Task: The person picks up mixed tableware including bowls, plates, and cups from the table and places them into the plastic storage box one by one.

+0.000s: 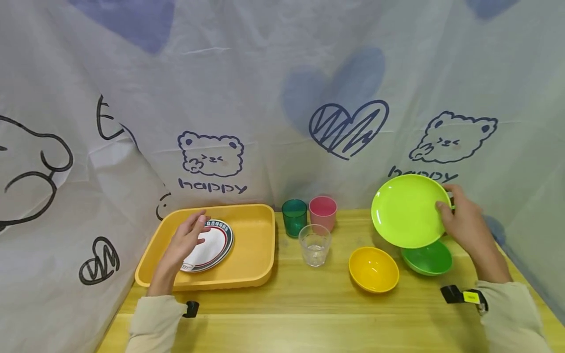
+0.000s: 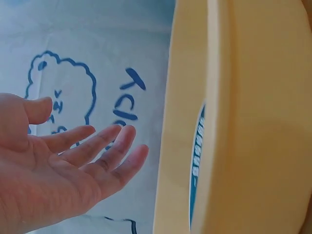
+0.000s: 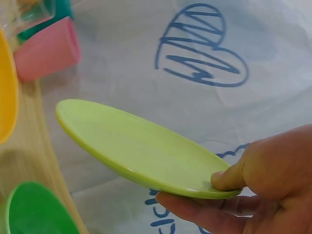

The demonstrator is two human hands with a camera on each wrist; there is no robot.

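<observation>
A lime-green plate (image 1: 408, 211) is pinched at its right rim by my right hand (image 1: 463, 218), thumb on the upper face and fingers beneath, as the right wrist view shows. It is raised and tilted above a green bowl (image 1: 427, 258), overlapping it in the head view. My left hand (image 1: 183, 245) hovers over the left part of a yellow tray (image 1: 249, 245), its fingers loosely extended and holding nothing. In that tray lies a white plate (image 1: 209, 247) with a dark patterned rim, partly hidden by the left hand.
Between tray and bowls stand a teal cup (image 1: 294, 218), a pink cup (image 1: 323, 213) and a clear glass (image 1: 315, 245). A yellow bowl (image 1: 373, 269) sits left of the green one. A printed cloth (image 1: 273, 98) hangs behind the wooden table (image 1: 309, 318).
</observation>
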